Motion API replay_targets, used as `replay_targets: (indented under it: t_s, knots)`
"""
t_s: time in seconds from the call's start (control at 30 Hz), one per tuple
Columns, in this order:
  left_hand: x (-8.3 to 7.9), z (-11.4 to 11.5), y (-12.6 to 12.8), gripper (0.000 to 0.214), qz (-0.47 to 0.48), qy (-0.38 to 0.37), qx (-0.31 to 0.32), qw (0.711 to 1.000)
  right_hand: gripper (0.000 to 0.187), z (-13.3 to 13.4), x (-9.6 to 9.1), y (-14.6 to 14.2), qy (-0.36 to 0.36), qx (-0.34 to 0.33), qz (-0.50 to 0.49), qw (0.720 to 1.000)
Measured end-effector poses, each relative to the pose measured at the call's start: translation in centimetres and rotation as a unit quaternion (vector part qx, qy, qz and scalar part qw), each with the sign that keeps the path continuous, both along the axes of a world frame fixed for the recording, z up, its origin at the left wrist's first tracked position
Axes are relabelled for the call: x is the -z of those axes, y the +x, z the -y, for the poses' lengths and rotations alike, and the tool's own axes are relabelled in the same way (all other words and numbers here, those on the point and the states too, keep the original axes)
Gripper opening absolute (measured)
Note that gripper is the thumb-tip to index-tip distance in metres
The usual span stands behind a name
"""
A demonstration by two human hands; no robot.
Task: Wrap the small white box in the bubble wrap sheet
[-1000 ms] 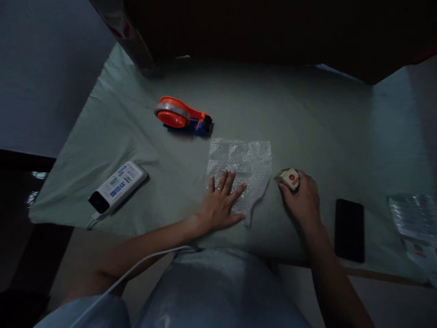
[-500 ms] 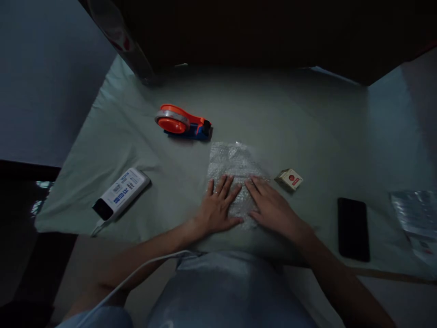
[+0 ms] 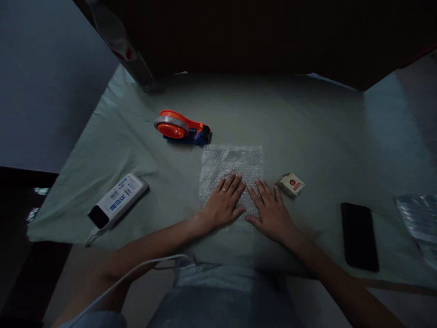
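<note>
A roughly square sheet of clear bubble wrap (image 3: 232, 159) lies flat on the cloth in front of me. My left hand (image 3: 224, 200) rests palm down on its middle, fingers stretched out, a ring on one finger. Flat over the sheet's right edge is my right hand (image 3: 270, 207), its fingers spread. Just beyond the right fingertips sits a small cream box (image 3: 291, 184) with a red mark. An orange and blue tape dispenser (image 3: 180, 127) with a roll of clear tape lies beyond the sheet's far left corner.
A pale green cloth (image 3: 164, 196) covers the table. To the left lies a white power bank (image 3: 119, 200) with a cable (image 3: 136, 265) running toward me. At right are a black phone (image 3: 359, 237) and a silvery plastic packet (image 3: 418, 216). A dark panel (image 3: 246, 36) stands along the back.
The bubble wrap now lies flatter and squarer, its far right corner spread out. My right hand has shifted right with fingers spread wider; my left hand has slid slightly right. The view has tilted a little.
</note>
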State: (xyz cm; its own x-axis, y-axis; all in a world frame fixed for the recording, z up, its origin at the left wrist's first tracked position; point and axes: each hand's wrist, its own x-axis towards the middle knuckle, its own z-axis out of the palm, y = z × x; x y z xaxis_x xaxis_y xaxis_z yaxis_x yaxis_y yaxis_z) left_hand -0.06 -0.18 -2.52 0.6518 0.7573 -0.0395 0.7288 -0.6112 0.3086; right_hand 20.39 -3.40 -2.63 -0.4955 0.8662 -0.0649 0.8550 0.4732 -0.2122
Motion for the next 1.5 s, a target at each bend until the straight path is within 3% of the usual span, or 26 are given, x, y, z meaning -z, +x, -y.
replay_targets:
  t_s: [0.1, 0.23, 0.3, 0.37, 0.5, 0.63, 0.7, 0.77, 0.9, 1.33, 1.5]
  knots:
    - [0.8, 0.9, -1.0, 0.087, 0.003, 0.001, 0.008, 1.000, 0.074, 0.7, 1.0, 0.9, 0.016, -0.005, 0.012, 1.000]
    - [0.5, 2.2, -1.4, 0.074, 0.035, -0.011, 0.120, 0.992, 0.064, 0.5, -0.1, 1.9, 0.075, -0.017, -0.030, 0.997]
    - [0.4, 2.5, -1.0, 0.066, 0.042, -0.017, 0.148, 0.988, 0.054, -0.3, -1.0, 2.9, 0.132, 0.019, -0.067, 0.989]
    - [0.2, 2.4, -0.5, 0.064, 0.042, -0.020, 0.150, 0.988, 0.053, -1.3, -1.5, 4.4, 0.170, 0.099, -0.086, 0.977]
    - [0.0, 1.9, 0.4, 0.063, 0.038, -0.022, 0.170, 0.984, 0.057, -2.9, -1.0, 7.0, 0.108, 0.188, -0.111, 0.970]
    - [0.0, 1.9, 1.2, 0.061, 0.043, -0.013, 0.185, 0.982, 0.055, -3.2, -1.8, 5.8, 0.108, 0.220, -0.176, 0.953]
    - [0.1, 2.2, 1.5, 0.054, 0.047, 0.006, 0.211, 0.976, 0.057, -3.2, -2.9, 3.9, 0.090, 0.186, -0.229, 0.951]
    - [0.3, 2.5, 1.9, 0.047, 0.051, 0.028, 0.251, 0.966, 0.050, -3.5, -3.9, 1.7, 0.021, 0.080, -0.249, 0.965]
    - [0.7, 3.1, 2.4, 0.043, 0.061, 0.043, 0.280, 0.957, 0.043, -4.5, -4.2, -1.2, -0.056, -0.029, -0.233, 0.970]
    - [0.9, 3.2, 3.9, 0.041, 0.096, 0.023, 0.269, 0.958, 0.045, -4.8, -2.4, -1.7, -0.075, -0.047, -0.199, 0.976]
    - [0.8, 3.2, 3.7, 0.041, 0.096, -0.001, 0.270, 0.958, 0.046, -4.5, -2.0, -1.3, -0.048, -0.044, -0.204, 0.977]
